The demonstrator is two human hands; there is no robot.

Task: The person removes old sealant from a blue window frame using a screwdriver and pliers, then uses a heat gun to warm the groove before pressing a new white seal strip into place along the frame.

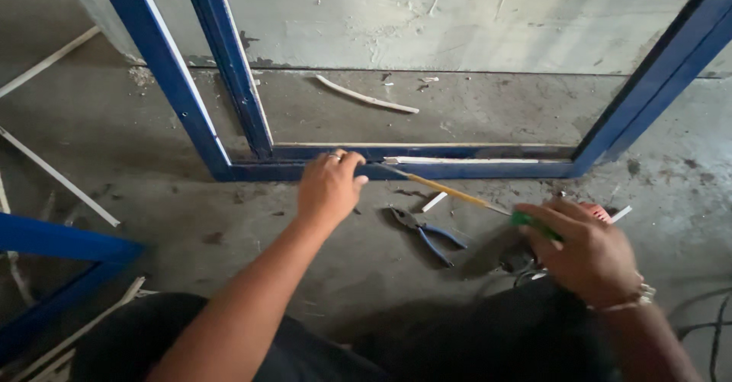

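Note:
A blue metal frame [473, 171] stands on the concrete floor against a grey wall. My left hand [329, 187] rests with curled fingers on the frame's bottom rail, a ring on one finger. My right hand [589, 254] grips the green handle of a long screwdriver [450, 191]. Its yellowish shaft runs up and left, with the tip at the bottom rail beside my left fingers. A pale strip [465, 160] lies along the rail. Pliers with blue handles [424, 233] lie on the floor between my hands.
Another blue frame piece [61, 243] lies at the left, with thin white strips [57, 176] near it. A curved white scrap [366, 97] lies inside the frame by the wall. Dark cables [705, 325] run at the lower right. A reddish object [596, 211] shows behind my right hand.

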